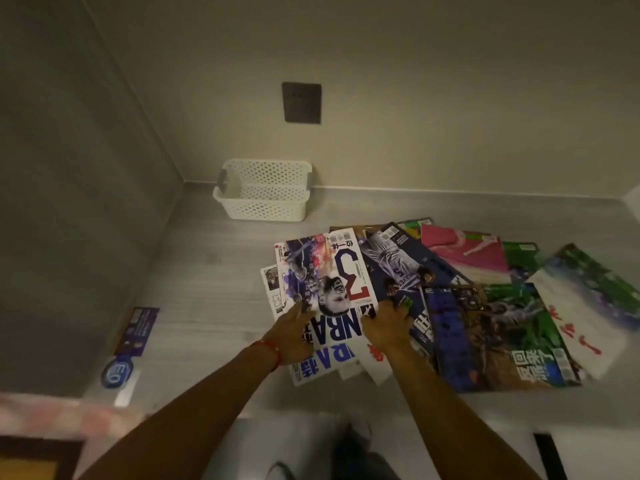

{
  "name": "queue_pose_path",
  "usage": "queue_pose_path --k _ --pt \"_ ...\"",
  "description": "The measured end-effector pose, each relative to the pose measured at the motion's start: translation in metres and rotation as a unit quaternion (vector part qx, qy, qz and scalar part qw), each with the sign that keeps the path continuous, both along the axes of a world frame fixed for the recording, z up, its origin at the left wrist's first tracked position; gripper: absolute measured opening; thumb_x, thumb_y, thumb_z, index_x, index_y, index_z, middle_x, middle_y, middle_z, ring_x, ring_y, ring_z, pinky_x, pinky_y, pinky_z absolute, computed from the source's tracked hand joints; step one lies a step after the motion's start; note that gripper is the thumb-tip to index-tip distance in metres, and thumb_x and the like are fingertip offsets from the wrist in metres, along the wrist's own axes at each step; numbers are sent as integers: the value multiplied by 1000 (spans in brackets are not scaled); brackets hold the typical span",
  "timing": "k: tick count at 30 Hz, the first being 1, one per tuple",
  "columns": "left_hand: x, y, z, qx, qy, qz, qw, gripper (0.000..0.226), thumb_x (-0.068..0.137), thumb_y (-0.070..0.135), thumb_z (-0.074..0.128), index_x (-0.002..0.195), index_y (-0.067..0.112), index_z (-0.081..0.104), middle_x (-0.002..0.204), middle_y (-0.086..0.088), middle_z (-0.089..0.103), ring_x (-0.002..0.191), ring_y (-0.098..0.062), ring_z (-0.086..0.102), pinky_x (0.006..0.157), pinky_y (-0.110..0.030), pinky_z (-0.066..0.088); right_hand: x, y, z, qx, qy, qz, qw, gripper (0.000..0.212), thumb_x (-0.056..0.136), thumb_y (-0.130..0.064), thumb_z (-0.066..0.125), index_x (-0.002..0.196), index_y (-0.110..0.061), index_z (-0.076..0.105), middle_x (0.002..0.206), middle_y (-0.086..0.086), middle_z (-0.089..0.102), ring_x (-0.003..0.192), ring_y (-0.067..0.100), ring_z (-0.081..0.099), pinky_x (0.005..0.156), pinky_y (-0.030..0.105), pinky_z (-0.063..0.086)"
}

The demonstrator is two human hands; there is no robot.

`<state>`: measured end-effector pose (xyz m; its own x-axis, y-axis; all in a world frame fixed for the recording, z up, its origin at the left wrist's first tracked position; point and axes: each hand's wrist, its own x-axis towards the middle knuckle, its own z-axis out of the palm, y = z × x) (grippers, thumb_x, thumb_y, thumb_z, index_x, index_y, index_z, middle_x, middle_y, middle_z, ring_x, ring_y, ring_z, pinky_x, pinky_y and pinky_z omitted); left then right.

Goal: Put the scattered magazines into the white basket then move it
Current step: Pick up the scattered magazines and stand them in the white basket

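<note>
Beyond both hands, the white basket [263, 190] waits up-left as left hand [292, 332] and right hand [388, 327] grip the NBA magazine [325, 275] lengthwise.

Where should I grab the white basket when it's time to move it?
Take the white basket by the dark handle on its left end, with a matching grip on the right end. It sits upright and open against the wall, so come in from above and the sides; the rim overhangs there.

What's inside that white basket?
The white basket looks empty: only its perforated walls and floor show. Its near wall hides the floor's front strip.
</note>
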<state>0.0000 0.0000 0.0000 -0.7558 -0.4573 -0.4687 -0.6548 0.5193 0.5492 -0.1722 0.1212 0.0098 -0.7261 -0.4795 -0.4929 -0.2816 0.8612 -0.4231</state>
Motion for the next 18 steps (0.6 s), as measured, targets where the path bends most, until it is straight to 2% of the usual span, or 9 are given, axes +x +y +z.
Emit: queue_pose_path --k 1,3,7,8,10,12,13,15,18 --pt "-5 2 -2 5 -11 -8 1000 81 82 25 71 152 25 30 166 -4 7 151 -30 19 120 -41 28 1 -2 -3 20 19 0 1000 53 90 -30 59 134 -10 38 145 23 29 131 42 34 102 50 39" --pt "-9 7 -3 5 -47 -5 999 81 82 25 70 153 25 30 167 -4 0 152 -30 13 122 -45 26 6 -4 -7 35 47 -3 998 62 87 -31 62 137 -9 32 142 22 32 130 42 36 102 51 40" --pt "-14 11 -4 23 -86 30 996 84 81 24 70 154 25 27 167 -4 -5 152 -30 10 122 -47 27 2 -4 -14 -46 5 -37 998 48 90 -24 63 130 -4 43 133 22 46 119 38 50 97 45 47" --pt "-16 10 -1 18 -90 36 995 83 81 24 70 153 25 29 167 -4 -2 151 -30 13 121 -47 29 -5 -3 -14 -101 -28 -48 993 38 92 -19 62 125 -3 49 128 20 54 112 34 56 92 44 52" --pt "-21 8 4 38 -92 52 994 76 83 21 69 151 24 35 166 -6 10 148 -31 24 118 -47 35 -19 1 -11 -175 -96 -40 979 25 95 -10 57 119 -5 56 119 16 64 96 23 64 71 29 57" --pt "-26 4 15 69 -90 63 992 70 86 18 66 149 23 37 158 -9 32 140 -30 39 113 -43 42 -29 6 -3 -204 -113 -20 972 22 98 -7 52 120 -9 52 115 14 66 85 16 64 56 16 48" --pt "-29 1 23 60 -78 66 993 65 87 18 65 147 22 39 151 -10 44 135 -29 46 111 -42 45 -33 8 3 -222 -115 -16 968 22 99 -7 50 120 -12 49 113 13 66 83 14 64 55 15 47" --pt "-39 -8 44 -57 -17 81 995 55 87 18 64 139 22 45 139 -9 54 128 -29 53 105 -42 50 -42 12 20 -266 -118 8 957 24 99 -6 49 122 -16 49 110 10 68 82 11 67 58 20 52" --pt "-66 -27 89 -258 138 92 952 68 84 22 66 145 22 35 153 -13 37 137 -34 41 107 -45 47 -63 13 59 -333 -72 105 934 27 99 -10 52 122 -22 57 107 1 71 83 6 71 67 27 60"
